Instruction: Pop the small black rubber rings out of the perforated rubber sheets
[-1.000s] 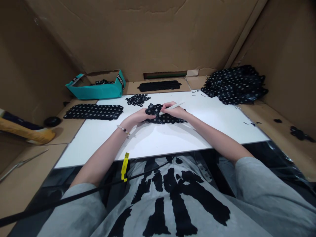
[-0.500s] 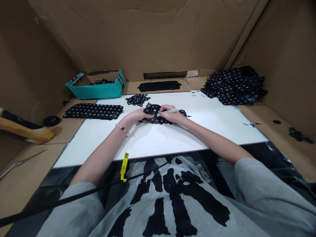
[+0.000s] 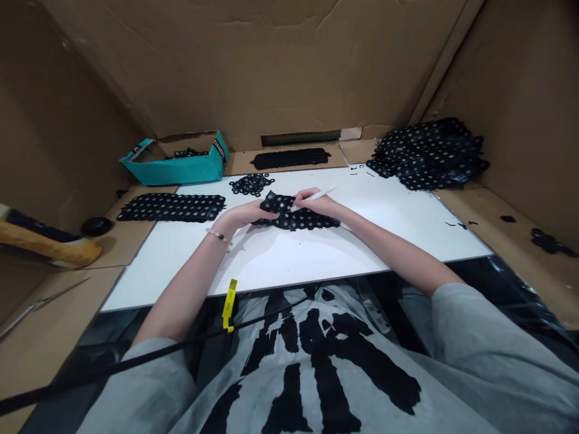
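Observation:
Over the white board (image 3: pixel 253 256), a black sheet dotted with rows of light round holes (image 3: pixel 301 220) is held up a little. My left hand (image 3: pixel 253 212) grips its left end, thumb on top. A white pen-like tool (image 3: pixel 324 193) sits in the closed fingers of my right hand (image 3: pixel 316 202), its tip at the sheet near the upper middle. Whether the tip touches the sheet I cannot tell. Just behind lies a pile of small black rings (image 3: pixel 251 184).
Left stand a teal box (image 3: pixel 176 172) holding black rings, a flat holed sheet (image 3: pixel 172 207), a yellow-and-dark tube (image 3: pixel 49 238) and scissors or tweezers (image 3: pixel 43 301). A black stack (image 3: pixel 292 158) lies behind; more holed sheets (image 3: pixel 429 154) are heaped right. A black cable (image 3: pixel 136 361) crosses my lap.
The tool has tilted more upright in my right hand, and its tip has shifted slightly. More of the sheet's right part shows below my right hand. My left hand keeps its hold.

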`<control>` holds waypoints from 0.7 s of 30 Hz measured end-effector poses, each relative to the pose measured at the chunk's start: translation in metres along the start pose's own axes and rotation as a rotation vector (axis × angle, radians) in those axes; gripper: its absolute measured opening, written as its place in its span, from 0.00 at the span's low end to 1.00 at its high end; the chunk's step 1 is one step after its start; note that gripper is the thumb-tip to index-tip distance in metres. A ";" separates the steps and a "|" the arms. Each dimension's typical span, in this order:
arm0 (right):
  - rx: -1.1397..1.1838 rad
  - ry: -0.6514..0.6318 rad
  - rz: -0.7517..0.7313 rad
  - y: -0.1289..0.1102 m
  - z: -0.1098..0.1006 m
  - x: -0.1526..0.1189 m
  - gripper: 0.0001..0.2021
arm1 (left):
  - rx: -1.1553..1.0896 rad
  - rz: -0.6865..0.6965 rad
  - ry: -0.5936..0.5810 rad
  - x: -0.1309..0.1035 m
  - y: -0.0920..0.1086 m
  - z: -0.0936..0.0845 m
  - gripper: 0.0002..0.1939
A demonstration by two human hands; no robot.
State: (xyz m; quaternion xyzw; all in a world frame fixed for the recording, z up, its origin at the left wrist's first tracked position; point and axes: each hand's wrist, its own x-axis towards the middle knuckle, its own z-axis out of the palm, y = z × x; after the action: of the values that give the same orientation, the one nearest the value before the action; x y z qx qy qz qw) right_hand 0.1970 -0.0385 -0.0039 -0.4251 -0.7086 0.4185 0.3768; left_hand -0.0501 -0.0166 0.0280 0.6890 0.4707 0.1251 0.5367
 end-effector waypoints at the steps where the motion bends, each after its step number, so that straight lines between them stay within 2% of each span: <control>1: 0.013 -0.021 0.010 0.003 -0.005 0.002 0.07 | 0.017 0.007 -0.005 -0.001 0.000 -0.001 0.26; 4: 0.002 -0.052 0.031 0.005 -0.010 0.003 0.06 | 0.071 0.028 -0.015 -0.006 0.003 -0.003 0.28; 8: 0.011 -0.007 0.017 -0.004 -0.003 0.000 0.06 | 0.079 0.044 -0.012 -0.010 0.010 0.003 0.31; 15: 0.024 0.023 0.012 -0.014 0.003 -0.003 0.05 | 0.115 0.040 0.060 -0.009 0.014 0.014 0.23; 21: 0.034 0.015 0.013 -0.011 0.001 -0.001 0.05 | 0.180 0.049 0.089 -0.008 0.012 0.013 0.24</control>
State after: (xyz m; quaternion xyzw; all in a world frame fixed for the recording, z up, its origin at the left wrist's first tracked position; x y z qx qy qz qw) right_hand 0.1933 -0.0431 0.0060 -0.4264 -0.6959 0.4298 0.3862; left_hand -0.0392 -0.0309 0.0363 0.7394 0.4864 0.1258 0.4482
